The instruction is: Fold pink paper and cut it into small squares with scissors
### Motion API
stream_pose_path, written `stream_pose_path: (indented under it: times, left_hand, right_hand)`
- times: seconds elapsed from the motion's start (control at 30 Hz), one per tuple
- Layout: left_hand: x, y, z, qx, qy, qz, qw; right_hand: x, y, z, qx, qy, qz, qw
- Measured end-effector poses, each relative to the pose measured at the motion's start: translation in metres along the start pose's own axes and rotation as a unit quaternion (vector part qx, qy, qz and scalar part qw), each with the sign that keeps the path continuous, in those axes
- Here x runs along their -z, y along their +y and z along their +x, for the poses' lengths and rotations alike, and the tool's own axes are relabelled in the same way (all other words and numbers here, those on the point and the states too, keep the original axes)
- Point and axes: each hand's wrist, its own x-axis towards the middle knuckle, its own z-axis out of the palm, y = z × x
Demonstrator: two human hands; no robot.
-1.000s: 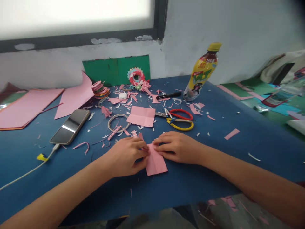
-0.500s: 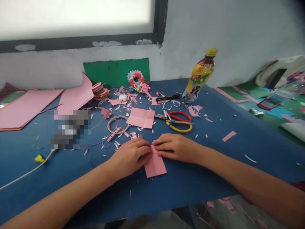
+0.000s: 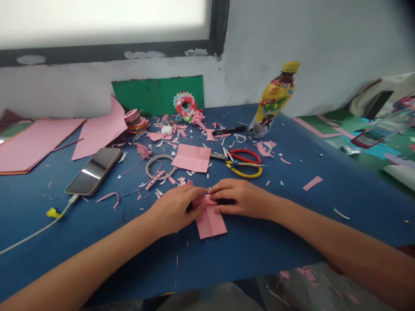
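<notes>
Hands (image 3: 244, 198), two, both half-curled, hold one creased pink paper (image 3: 212, 224); one bottle (image 3: 275, 98) stands beyond.

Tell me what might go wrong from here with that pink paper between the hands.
The left hand and right hand crowd the far end of the pink paper, so a slip could leave a crooked fold.
The scissors lie just beyond the right hand; reaching forward might knock them.
The white cable plugged into the phone trails off leftward; a wide left-hand sweep could tug it.
</notes>
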Motion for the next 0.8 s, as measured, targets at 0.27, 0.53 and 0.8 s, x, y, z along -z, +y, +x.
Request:
stream_pose_path:
  times: [0.27,0.53,0.8]
  left_hand:
    - [-0.005,-0.007,0.004,0.071,0.064,-0.082,0.992]
    - [-0.008,-0.010,0.003,0.102,0.062,-0.094,0.988]
    - [-0.006,-0.008,0.004,0.084,0.047,-0.094,0.991]
  right_hand:
    - [-0.003,0.000,0.001,-0.033,0.023,0.023,0.999]
    - [-0.003,0.002,0.003,-0.042,0.021,0.048,0.998]
    - [0.001,0.003,0.003,-0.046,-0.003,0.056,0.997]
